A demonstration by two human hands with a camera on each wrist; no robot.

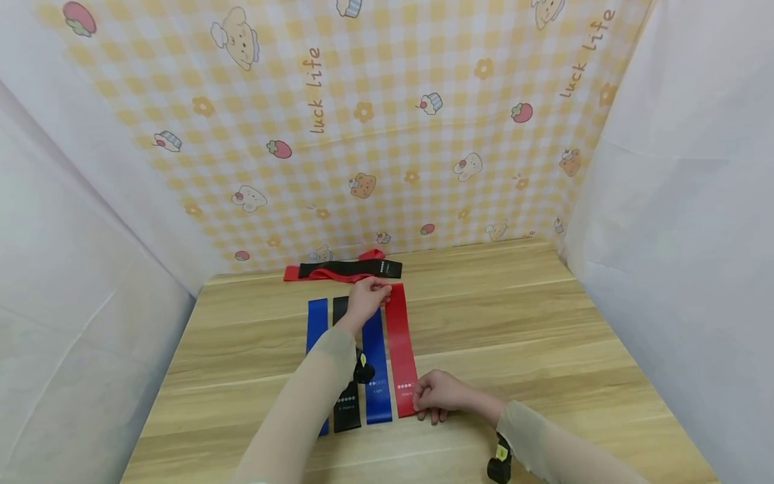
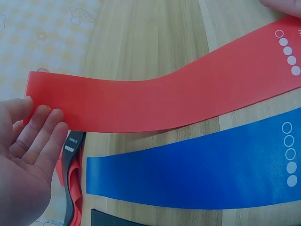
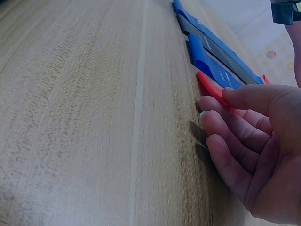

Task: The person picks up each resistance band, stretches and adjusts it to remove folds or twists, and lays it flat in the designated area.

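Note:
A red resistance band (image 1: 401,339), printed with dots and "Heavy", lies lengthwise at the right end of a row of flat bands. My left hand (image 1: 365,299) pinches its far end; in the left wrist view that end of the red band (image 2: 108,103) curves. At the near right corner, my right hand (image 1: 443,393) grips the band between thumb and index finger, the other fingers loosely bent. Left of it lie a blue band (image 1: 376,343) marked "Light", a black band (image 1: 347,417) and another blue band (image 1: 316,323), partly hidden by my left arm.
Behind the row, a black band (image 1: 345,269) lies over red bands (image 1: 292,273) in a loose pile near the back wall. The wooden table (image 1: 514,316) is bounded by a checked cloth (image 1: 393,134) at the back and white cloth (image 1: 677,202) at the sides.

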